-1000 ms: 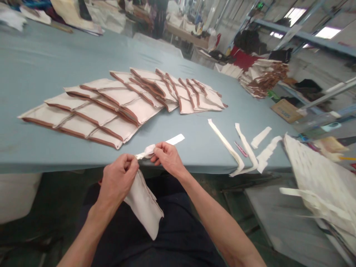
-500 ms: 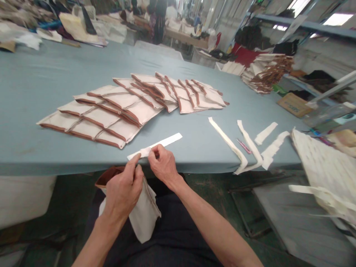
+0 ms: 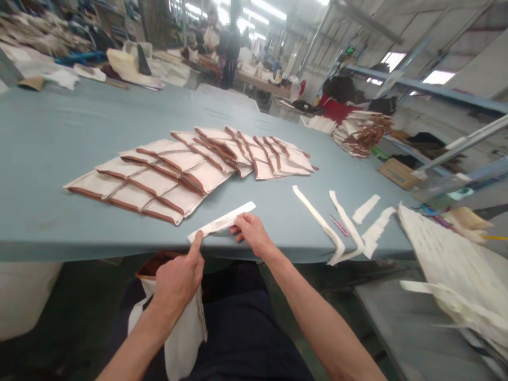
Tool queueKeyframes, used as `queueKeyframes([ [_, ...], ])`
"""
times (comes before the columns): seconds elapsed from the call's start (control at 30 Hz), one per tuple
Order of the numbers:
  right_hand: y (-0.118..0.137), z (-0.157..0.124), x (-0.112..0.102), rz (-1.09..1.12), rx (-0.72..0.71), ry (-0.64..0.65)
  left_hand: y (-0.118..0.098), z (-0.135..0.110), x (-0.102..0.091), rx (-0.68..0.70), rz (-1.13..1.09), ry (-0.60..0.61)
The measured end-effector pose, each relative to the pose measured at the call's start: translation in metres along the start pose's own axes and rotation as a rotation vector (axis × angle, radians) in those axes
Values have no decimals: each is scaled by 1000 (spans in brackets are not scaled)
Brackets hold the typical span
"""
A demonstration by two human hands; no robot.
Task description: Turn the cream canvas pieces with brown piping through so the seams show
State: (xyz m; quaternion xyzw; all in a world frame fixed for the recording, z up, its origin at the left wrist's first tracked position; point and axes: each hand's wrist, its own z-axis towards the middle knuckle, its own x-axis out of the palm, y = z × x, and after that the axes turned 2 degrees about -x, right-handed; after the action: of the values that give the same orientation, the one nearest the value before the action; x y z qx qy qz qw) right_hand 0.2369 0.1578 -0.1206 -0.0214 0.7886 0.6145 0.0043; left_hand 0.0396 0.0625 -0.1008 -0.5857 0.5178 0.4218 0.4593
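Observation:
My left hand (image 3: 178, 278) has its index finger stretched onto the left end of a white strip (image 3: 222, 223) lying near the table's front edge. Its other fingers are curled in at a cream fabric pouch (image 3: 186, 338) with brown lining, which hangs below the edge over my lap; the grip itself is mostly hidden. My right hand (image 3: 252, 233) pinches at the strip's middle with thumb and forefinger, the other fingers bent beneath. Whether a thin layer is between those fingertips is too small to tell.
Overlapping cream pouches with brown edging (image 3: 159, 180) fan across the blue-green table (image 3: 119, 114). To the right lie loose pale strips (image 3: 317, 217) and a pink pen-like tool (image 3: 339, 225). A stack of pouches (image 3: 363, 132) and a cardboard box (image 3: 399, 173) are farther right.
My right hand has moved right along the strip, away from my left fingertip. My left index finger has straightened on the strip's end. The view has tilted upward.

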Motion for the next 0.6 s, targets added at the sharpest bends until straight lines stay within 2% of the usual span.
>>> queueKeyframes([
  [0.13,4,14,-42,197,-18,-148,4,0,0,23,-2,3],
  [0.4,33,37,-139,560,-70,-418,17,7,6,34,-36,-16],
  [0.6,70,45,-193,768,-189,-548,29,17,15,38,-87,-48],
])
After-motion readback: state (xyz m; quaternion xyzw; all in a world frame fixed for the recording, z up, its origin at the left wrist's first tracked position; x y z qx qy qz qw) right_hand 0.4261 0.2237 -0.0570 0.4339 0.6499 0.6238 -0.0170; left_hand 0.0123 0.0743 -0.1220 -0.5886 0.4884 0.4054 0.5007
